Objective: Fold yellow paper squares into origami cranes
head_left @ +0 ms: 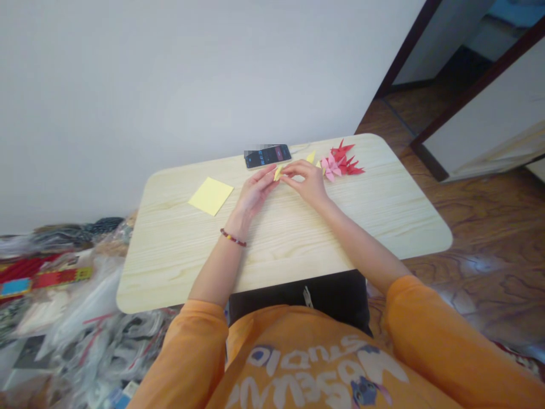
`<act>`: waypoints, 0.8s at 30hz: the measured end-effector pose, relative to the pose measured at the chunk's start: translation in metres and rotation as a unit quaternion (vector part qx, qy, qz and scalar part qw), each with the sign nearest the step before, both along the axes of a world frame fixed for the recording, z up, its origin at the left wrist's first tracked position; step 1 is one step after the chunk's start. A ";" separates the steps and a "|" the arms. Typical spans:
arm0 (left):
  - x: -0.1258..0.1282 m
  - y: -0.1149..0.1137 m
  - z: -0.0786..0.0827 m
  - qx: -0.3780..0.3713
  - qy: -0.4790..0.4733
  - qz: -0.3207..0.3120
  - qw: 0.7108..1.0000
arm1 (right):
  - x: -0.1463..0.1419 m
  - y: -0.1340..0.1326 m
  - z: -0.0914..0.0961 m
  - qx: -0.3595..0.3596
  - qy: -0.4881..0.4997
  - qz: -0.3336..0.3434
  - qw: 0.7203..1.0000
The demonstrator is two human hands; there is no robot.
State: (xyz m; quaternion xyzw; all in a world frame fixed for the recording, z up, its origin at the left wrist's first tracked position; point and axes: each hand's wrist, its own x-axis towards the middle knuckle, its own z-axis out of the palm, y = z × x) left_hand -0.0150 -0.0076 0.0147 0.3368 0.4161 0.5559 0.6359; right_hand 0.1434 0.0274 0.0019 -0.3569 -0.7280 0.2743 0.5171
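A small folded piece of yellow paper [278,172] is held between both hands above the middle of the table. My left hand [256,190] grips its left side with the fingertips, and a beaded bracelet is on that wrist. My right hand [307,180] pinches the other side between thumb and forefinger. Just past my right hand lie folded paper pieces: a yellow one [311,157] partly hidden by the hand, pink ones [331,167] and red ones [343,151] with pointed tips. To the left of my left hand a square of yellow paper [211,196] lies flat.
A phone [268,156] with a lit screen lies at the table's back edge, near the wall. The pale wood table [170,255] has rounded corners. Plastic-wrapped goods [97,318] are piled on the left, and a wooden floor [489,227] with a doorway is on the right.
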 end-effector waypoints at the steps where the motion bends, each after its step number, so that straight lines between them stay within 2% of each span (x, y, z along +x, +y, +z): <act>1: 0.000 0.000 0.000 0.017 0.004 -0.005 1.000 | -0.001 0.000 0.000 -0.017 0.022 0.004 1.000; 6: 0.000 0.002 -0.004 0.074 0.039 -0.008 0.996 | -0.006 0.004 -0.004 -0.104 0.126 0.029 0.986; 10: 0.000 0.004 -0.009 0.091 0.072 0.016 0.993 | -0.008 0.004 -0.005 -0.145 0.146 0.042 0.978; 24: -0.001 0.005 -0.011 0.068 -0.007 0.022 0.997 | -0.008 0.002 -0.003 -0.164 0.156 0.057 0.972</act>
